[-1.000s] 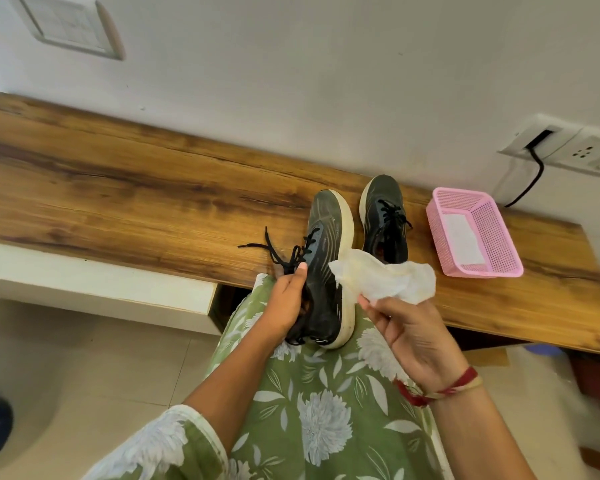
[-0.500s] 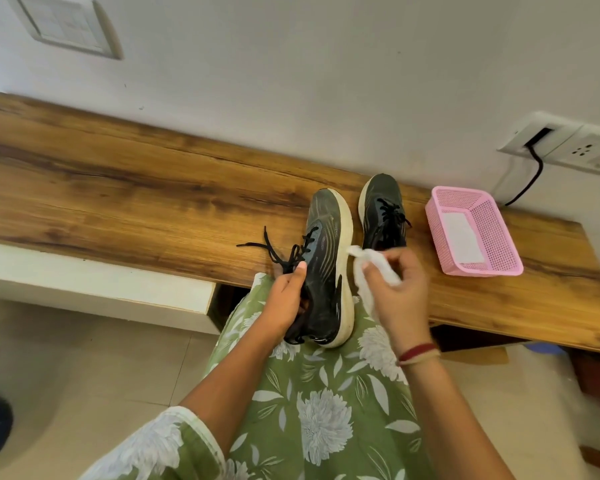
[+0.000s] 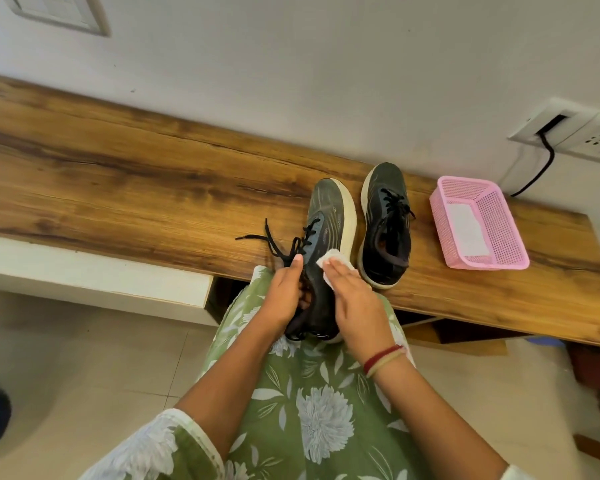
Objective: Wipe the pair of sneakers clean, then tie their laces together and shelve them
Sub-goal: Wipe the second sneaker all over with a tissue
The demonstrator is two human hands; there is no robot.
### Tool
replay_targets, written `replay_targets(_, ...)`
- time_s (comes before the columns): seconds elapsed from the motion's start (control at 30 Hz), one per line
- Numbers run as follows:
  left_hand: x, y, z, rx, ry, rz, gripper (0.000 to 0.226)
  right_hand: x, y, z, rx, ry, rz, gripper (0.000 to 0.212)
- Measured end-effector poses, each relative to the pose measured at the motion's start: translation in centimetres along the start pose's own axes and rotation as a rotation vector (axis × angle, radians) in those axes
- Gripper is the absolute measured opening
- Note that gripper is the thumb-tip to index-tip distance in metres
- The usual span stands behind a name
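Sneaker (image 3: 328, 216) on side, toe twd wall (image 3: 326, 81)

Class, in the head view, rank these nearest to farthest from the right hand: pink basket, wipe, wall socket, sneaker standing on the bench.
1. wipe: pressed under the right hand.
2. sneaker on the bench: just beyond, slightly right.
3. pink basket: farther right.
4. wall socket: top right.

Bright, soft, even light; the wall (image 3: 326, 64) reads near white without glare, and shadows are faint, one pale beside the cable (image 3: 548, 157) at 2 o'clock. Wide-angle bending curves the counter (image 3: 118, 174) at the edges, and the floor (image 3: 534, 393) at 4 o'clock is smeared.
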State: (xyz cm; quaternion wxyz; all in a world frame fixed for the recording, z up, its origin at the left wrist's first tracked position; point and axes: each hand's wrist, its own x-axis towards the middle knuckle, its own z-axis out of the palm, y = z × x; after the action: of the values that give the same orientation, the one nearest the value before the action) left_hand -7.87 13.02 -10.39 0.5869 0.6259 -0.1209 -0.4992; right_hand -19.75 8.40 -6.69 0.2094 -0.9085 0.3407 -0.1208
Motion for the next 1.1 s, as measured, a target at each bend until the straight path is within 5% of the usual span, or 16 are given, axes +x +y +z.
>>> replay_targets(0.17,-0.1,0.1,-0.4,-0.012,-0.027,0.013,0.059,-1.0,-1.5,0.7,-0.008,-0.111,-0.176,0.049)
replay_targets(0.33,-0.1,0.3,-0.2,-0.017,0.001,-0.021,0.054,0.7,-0.4,0.3,0.055,-0.131,-0.025,0.052)
replay_targets(0.5,-0.1,0.5,-0.2,-0.045,0.04,-0.104,0.05,-0.3,0.5,-1.6,-0.005,-0.269,-0.254,0.048)
replay_targets(0.6,0.2,-0.1,-0.1,-0.045,0.06,-0.107,0.041,1.5,1.6,-2.1,0.001,-0.259,-0.17,0.047)
replay_targets(0.73,0.7,-0.8,-0.4,-0.069,0.071,-0.139,0.082,-0.4,-0.1,-0.8,0.036,-0.313,-0.25,0.051)
replay_targets(0.83,0.7,-0.2,-0.1,-0.029,0.093,-0.136,0.049,-0.6,1.0,-1.0,0.046,-0.298,-0.305,0.046)
replay_targets(0.97,0.5,-0.2,-0.1,-0.018,0.085,-0.124,0.072,-0.5,-0.5,0.5,0.168,-0.166,-0.134,0.048)
replay_targets(1.1,-0.2,0.7,0.0,-0.021,0.118,-0.165,0.034,-1.4,-0.4,0.1,0.116,-0.206,-0.222,0.045)
